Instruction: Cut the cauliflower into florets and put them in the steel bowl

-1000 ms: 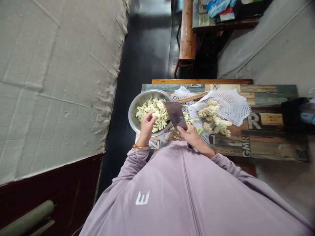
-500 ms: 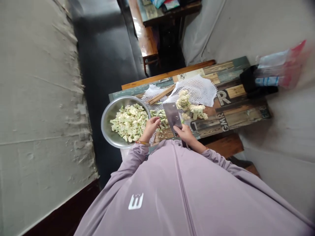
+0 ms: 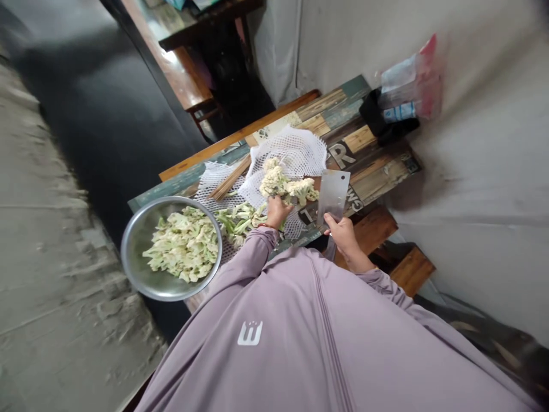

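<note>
My left hand [image 3: 275, 210] is closed on the stem of a cauliflower piece [image 3: 286, 184] lying on white net mesh [image 3: 295, 153]. My right hand [image 3: 341, 229] grips the handle of a cleaver [image 3: 332, 192], its blade held upright just right of the cauliflower. A steel bowl [image 3: 136, 240] at the table's left end holds several cut florets [image 3: 182, 246]. More loose florets [image 3: 235, 218] lie on the mesh between the bowl and my left hand.
The patterned wooden table [image 3: 369, 166] carries a bundle of wooden sticks [image 3: 229, 182] and, at its far right, a black box with a plastic bag [image 3: 405, 86]. Wooden benches [image 3: 373, 234] stand near and behind the table. A grey wall runs along the right.
My left hand has gone from the bowl's florets to the cauliflower on the mesh. The cleaver has swung to the right of it. My view has tilted and shifted right.
</note>
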`<move>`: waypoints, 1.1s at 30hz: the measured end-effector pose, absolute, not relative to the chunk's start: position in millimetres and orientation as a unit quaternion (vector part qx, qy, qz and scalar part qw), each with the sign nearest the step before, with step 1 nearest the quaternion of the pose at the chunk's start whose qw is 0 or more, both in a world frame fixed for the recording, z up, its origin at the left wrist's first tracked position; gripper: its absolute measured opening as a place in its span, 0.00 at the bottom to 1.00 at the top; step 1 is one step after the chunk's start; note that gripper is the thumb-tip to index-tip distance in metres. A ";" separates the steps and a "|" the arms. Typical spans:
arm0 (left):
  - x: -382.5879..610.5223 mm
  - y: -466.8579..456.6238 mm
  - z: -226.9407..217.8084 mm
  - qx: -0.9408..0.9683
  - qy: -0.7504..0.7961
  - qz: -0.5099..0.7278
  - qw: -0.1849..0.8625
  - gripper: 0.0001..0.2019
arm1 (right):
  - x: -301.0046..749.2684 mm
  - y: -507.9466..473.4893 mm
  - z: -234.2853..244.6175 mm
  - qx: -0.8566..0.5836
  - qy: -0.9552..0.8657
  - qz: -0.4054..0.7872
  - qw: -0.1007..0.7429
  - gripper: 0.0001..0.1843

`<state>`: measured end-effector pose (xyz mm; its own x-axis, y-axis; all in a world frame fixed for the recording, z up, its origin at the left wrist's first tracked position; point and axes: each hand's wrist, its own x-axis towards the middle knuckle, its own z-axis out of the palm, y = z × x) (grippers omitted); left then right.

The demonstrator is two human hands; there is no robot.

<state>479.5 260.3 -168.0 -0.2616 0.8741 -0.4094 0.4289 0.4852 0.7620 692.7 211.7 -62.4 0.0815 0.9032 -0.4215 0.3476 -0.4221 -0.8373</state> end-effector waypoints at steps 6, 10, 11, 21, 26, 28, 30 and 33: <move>481.2 258.0 -163.0 0.422 0.753 0.261 0.433 0.18 | 694.5 212.4 -57.2 -0.684 -0.437 0.520 0.268 0.29; 456.5 229.2 -138.2 0.310 0.709 0.341 0.534 0.17 | 682.0 220.1 -55.2 -0.631 -0.464 0.565 0.260 0.29; 449.8 218.7 -129.5 0.283 0.671 0.378 0.572 0.17 | 677.7 222.4 -55.8 -0.621 -0.472 0.571 0.258 0.29; 417.4 118.4 -40.4 0.048 0.441 0.608 0.658 0.27 | 622.1 223.1 -57.1 -0.417 -0.725 0.505 0.214 0.19; 427.3 94.3 -25.0 0.042 0.508 0.627 0.589 0.27 | 605.4 215.6 -47.8 -0.228 -0.837 0.448 0.217 0.18; 431.8 90.3 -24.9 0.049 0.565 0.627 0.535 0.31 | 602.2 213.2 -46.7 -0.181 -0.870 0.415 0.195 0.21; 434.4 88.0 -26.3 0.056 0.600 0.628 0.492 0.37 | 600.0 210.2 -46.7 -0.155 -0.894 0.380 0.180 0.24; 436.5 86.2 -29.2 0.055 0.614 0.638 0.462 0.38 | 596.9 204.6 -46.0 -0.127 -0.914 0.347 0.171 0.27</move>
